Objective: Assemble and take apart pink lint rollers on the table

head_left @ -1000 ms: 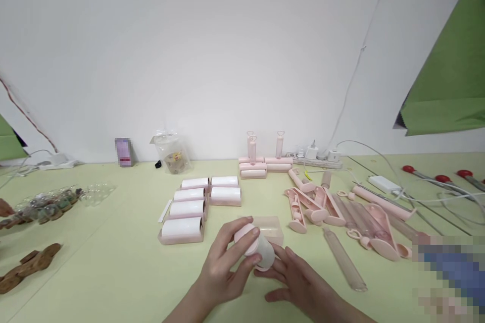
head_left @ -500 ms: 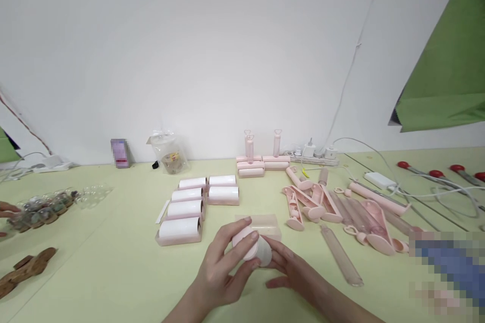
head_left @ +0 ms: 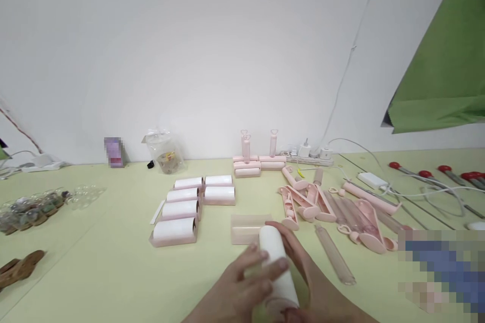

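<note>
A white lint roller refill [head_left: 278, 257] is held low in front of me, its far end pointing away and its near end partly hidden. My left hand [head_left: 244, 282] lies over its left side, the fingers across the paper. Along the right side curls my right hand [head_left: 303, 267], with its fingers partly behind the roll. Just beyond the hands a clear pinkish cover [head_left: 244, 229] rests on the table. To the left stand several white refills [head_left: 174, 229] in pinkish covers, in two columns. Pink handle parts [head_left: 303, 202] are heaped to the right, near a clear tube [head_left: 335, 255].
Pink lint rollers [head_left: 248, 172] sit at the back, some upright, beside a power strip [head_left: 310, 160] with cables. A plastic bag [head_left: 166, 154] and a phone-like box [head_left: 114, 152] stand by the wall. At left are glassy items [head_left: 34, 209] and a wooden piece [head_left: 22, 268]; red-tipped rods [head_left: 426, 174] lie right.
The refill has turned from lying slanted between my hands to pointing away from me, and came nearer. The clear cover shows more fully. At far left, another person's hand has left the view.
</note>
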Available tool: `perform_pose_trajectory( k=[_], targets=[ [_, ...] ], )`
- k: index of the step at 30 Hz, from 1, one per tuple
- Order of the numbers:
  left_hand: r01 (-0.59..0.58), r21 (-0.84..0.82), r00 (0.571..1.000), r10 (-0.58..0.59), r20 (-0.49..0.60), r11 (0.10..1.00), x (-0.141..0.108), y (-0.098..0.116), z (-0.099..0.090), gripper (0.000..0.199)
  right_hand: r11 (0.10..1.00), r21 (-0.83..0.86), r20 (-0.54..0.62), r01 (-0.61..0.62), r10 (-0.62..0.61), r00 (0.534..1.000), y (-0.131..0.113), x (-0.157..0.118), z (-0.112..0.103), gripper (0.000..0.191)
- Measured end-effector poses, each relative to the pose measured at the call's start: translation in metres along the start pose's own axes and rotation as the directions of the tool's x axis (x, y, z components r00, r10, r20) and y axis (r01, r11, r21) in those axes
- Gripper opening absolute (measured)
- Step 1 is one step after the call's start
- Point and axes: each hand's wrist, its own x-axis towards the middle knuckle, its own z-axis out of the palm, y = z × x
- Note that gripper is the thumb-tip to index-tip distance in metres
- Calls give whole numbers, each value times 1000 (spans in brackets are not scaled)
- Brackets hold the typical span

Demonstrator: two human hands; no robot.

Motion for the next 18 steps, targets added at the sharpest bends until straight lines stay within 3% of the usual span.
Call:
perform_pose_trajectory(
  k=[2,3,5,8,10,12,15,16,18],
  targets=[
    [99,-175,987,-119,-111,980,4,1,6,64,974,-205,-114,97,-122,986,-7,-1,-2,104],
    [138,-286,977,-178,-116,948,7,3,10,72,946,-297,-150,132,-183,972,-9,-1,-2,104],
    [299,-518,924,-379,-53,801,12,9,21,83,886,-428,-137,179,-259,956,-8,-1,1,100],
    [559,-660,775,-598,201,502,15,18,32,92,834,-514,-39,200,-256,966,-1,-1,11,90],
    [665,-631,675,-682,281,399,16,22,33,89,816,-552,16,173,-197,980,1,1,13,94],
    [706,-614,616,-735,285,354,18,23,30,83,811,-574,1,115,-140,990,-2,5,5,93],
    [706,-625,596,-756,271,333,22,24,23,74,759,-649,-221,-43,-134,966,-16,22,-29,49],
    [704,-623,601,-753,266,341,24,23,22,71,696,-710,-288,-106,-150,946,-21,30,-44,35],
    [692,-613,629,-735,254,381,25,23,21,69,432,-852,-378,-294,-122,918,-30,49,-74,26]
  ],
)
